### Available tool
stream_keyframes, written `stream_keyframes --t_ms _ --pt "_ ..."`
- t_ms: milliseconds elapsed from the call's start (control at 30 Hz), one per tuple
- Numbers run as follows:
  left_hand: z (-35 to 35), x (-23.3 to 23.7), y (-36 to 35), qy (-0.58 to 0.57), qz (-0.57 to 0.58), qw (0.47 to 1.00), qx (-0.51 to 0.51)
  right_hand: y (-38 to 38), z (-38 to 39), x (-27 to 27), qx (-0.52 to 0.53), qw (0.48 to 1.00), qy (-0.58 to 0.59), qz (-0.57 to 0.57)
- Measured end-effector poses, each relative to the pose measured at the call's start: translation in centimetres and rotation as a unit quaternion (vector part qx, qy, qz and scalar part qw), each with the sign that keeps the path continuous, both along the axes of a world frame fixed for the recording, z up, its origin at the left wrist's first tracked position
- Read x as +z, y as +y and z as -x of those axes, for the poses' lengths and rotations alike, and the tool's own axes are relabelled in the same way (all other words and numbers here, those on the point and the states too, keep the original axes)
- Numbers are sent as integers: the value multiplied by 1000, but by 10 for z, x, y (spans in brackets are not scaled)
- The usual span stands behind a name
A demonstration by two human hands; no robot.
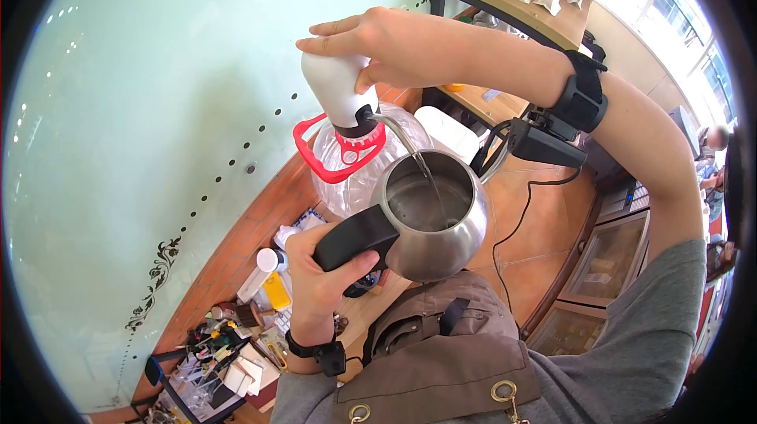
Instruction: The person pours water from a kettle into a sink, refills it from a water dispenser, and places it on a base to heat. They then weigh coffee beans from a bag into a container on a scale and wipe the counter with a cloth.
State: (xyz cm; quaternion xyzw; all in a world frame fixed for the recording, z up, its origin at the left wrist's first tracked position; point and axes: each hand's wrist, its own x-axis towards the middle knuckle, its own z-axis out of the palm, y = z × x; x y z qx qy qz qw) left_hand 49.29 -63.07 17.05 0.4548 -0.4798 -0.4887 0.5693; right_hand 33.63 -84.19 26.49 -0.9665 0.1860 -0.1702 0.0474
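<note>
In the head view my left hand [319, 270] is wrapped round the black handle of a stainless steel kettle [445, 247]. The kettle has no lid on, and water stands inside it. My right hand [359, 46] grips the top of a white bottle water pump [335, 93], with fingers over its head and thumb at the side. From the pump's metal spout [402, 134] a thin stream of water runs into the kettle. The pump sits on the neck of a large clear water bottle [335, 195], which has a red carrying handle [319, 164].
A frosted glass wall [158, 132] with a floral pattern rises on the left. Tools and papers crowd a bin [197, 392] at lower left. Wooden shelves [544, 2] with paper bags stand at the top right. Glass-front cabinets [603, 270] line the tiled floor [536, 219].
</note>
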Motion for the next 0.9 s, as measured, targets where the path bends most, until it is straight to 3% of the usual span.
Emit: stream_keyframes --t_ms 900 --pt "-1 -1 -2 18 -8 999 -25 -3 0 -1 26 999 -19 -1"
